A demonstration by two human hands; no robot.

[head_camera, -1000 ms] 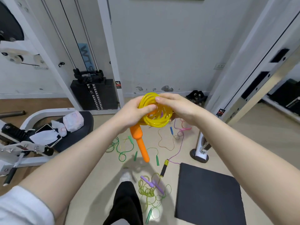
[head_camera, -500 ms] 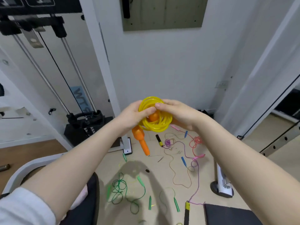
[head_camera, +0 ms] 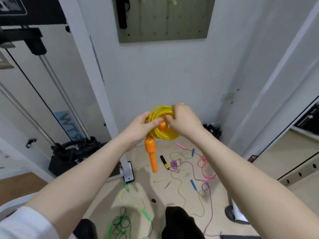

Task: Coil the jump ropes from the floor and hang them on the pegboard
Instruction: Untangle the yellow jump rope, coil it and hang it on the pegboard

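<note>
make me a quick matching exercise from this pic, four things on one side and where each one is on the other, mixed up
Things:
1. yellow rope
2. orange handle
3. pegboard
4. green rope

Places:
A. on the wall, up high
B. on the floor near the person's feet
C. coiled and gripped by the left hand and right hand
D. hanging down below the hands

Pairs: 1-C, 2-D, 3-A, 4-B
</note>
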